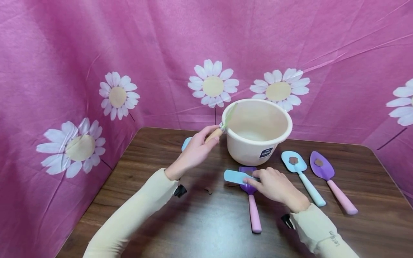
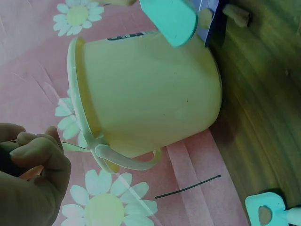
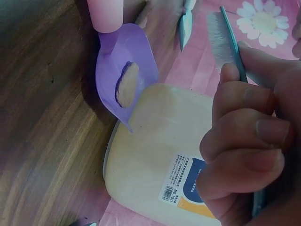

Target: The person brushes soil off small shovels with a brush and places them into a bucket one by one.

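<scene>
My left hand (image 1: 193,152) grips the wooden handle of a small tool (image 1: 214,135) with a thin pale-green blade. In the head view the blade overlaps the left rim of a cream bucket (image 1: 242,148). In front of the bucket, my right hand (image 1: 274,184) holds a light-blue brush (image 1: 235,176); its pale bristles show in the right wrist view. Below that hand lies a purple shovel with a pink handle (image 1: 255,215), partly covered by the brush and fingers. A brown lump (image 3: 128,84) sits in its scoop, which reaches the bucket's base.
Right of the bucket lie a light-blue shovel (image 1: 311,190) and another purple shovel (image 1: 326,170), each bearing a brown lump. One more light-blue shovel (image 2: 265,197) with a lump is mostly hidden behind my left hand. A pink daisy-print cloth (image 1: 161,53) hangs behind the wooden table (image 1: 155,215).
</scene>
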Available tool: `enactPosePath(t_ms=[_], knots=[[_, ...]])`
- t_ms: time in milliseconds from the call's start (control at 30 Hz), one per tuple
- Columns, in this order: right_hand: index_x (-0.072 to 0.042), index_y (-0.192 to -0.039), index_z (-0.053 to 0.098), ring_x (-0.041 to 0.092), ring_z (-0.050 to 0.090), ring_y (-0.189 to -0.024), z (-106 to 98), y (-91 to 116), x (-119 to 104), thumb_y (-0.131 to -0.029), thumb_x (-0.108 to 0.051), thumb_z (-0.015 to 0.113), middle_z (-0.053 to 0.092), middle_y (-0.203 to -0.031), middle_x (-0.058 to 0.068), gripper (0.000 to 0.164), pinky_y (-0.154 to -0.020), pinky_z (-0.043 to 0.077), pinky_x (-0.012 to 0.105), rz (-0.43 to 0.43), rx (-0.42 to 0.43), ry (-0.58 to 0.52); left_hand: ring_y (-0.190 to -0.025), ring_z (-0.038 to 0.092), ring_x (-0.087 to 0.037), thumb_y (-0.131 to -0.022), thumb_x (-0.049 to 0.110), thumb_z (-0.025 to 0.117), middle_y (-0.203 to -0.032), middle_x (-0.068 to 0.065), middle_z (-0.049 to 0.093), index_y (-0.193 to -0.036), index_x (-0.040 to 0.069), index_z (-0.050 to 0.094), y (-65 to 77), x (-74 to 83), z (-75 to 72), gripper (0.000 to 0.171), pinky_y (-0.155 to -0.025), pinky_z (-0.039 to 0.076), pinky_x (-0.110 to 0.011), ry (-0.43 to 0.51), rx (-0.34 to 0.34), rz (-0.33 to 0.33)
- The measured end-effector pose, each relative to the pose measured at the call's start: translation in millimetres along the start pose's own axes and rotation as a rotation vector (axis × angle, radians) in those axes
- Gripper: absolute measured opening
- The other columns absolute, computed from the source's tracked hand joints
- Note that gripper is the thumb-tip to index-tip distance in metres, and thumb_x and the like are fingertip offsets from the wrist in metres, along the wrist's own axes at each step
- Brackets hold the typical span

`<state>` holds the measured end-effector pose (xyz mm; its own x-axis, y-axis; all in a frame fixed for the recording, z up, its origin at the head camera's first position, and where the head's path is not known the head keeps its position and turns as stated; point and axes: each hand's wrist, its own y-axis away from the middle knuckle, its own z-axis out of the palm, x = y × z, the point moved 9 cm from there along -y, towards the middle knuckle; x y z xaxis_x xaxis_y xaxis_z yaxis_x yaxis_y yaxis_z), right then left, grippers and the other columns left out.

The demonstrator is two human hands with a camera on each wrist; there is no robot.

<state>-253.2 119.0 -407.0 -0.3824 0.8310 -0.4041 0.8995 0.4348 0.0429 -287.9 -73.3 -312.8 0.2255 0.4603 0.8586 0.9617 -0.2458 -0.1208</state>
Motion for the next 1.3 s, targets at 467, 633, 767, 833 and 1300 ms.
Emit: enactPosePath(t_ms=[467, 633, 767, 833, 1300], knots=[[-0.025, -0.065, 0.055, 0.008, 0.037, -0.051, 3, 0, -1, -0.09, -0.047, 0.061, 0.035, -0.055, -0.01, 0.034, -0.047, 0.031, 0.023, -0.015, 0.003, 0.003, -0.098, 0.054, -0.016, -0.097, 0.027, 0.051, -0.117, -0.002, 0.057, -0.133, 0.019, 0.051, -23.7, 4.0, 20.7, 0.036, -0.084, 0.048, -0.032, -0.227, -0.009, 0.067], [-0.025, -0.064, 0.054, 0.007, 0.036, -0.05, 3, 0, -1, -0.09, -0.046, 0.061, 0.033, -0.055, -0.01, 0.035, -0.046, 0.03, 0.023, -0.017, 0.006, 0.003, -0.101, 0.055, -0.013, -0.099, 0.039, 0.046, -0.112, 0.0, 0.059, -0.129, 0.018, 0.053, -27.8, 4.6, 20.2, 0.037, -0.089, 0.049, -0.033, -0.24, 0.012, 0.031], [-0.024, -0.063, 0.053, 0.007, 0.036, -0.05, 4, -1, -1, -0.09, -0.046, 0.061, 0.034, -0.055, -0.01, 0.036, -0.046, 0.03, 0.023, -0.015, -0.005, -0.005, -0.093, 0.055, -0.014, -0.095, 0.061, 0.038, -0.094, 0.002, 0.058, -0.117, 0.021, 0.057, -27.0, -3.7, 15.8, 0.05, -0.081, 0.048, -0.032, -0.239, 0.015, -0.096], [-0.024, -0.063, 0.054, 0.007, 0.036, -0.05, 5, -1, -2, -0.09, -0.046, 0.061, 0.035, -0.055, -0.01, 0.036, -0.046, 0.03, 0.023, -0.013, -0.014, -0.008, -0.088, 0.055, -0.016, -0.092, 0.068, 0.036, -0.086, -0.001, 0.056, -0.11, 0.021, 0.058, -24.5, -8.0, 13.5, 0.054, -0.076, 0.047, -0.032, -0.236, 0.005, -0.154], [-0.023, -0.067, 0.058, 0.009, 0.039, -0.053, 8, -3, -3, -0.091, -0.045, 0.06, 0.037, -0.056, -0.01, 0.033, -0.049, 0.033, 0.025, -0.016, -0.027, 0.005, -0.11, 0.058, -0.01, -0.101, 0.04, 0.04, -0.119, 0.004, 0.063, -0.123, 0.022, 0.061, -30.9, 13.5, 19.3, 0.035, -0.094, 0.048, -0.031, -0.144, 0.018, 0.018]])
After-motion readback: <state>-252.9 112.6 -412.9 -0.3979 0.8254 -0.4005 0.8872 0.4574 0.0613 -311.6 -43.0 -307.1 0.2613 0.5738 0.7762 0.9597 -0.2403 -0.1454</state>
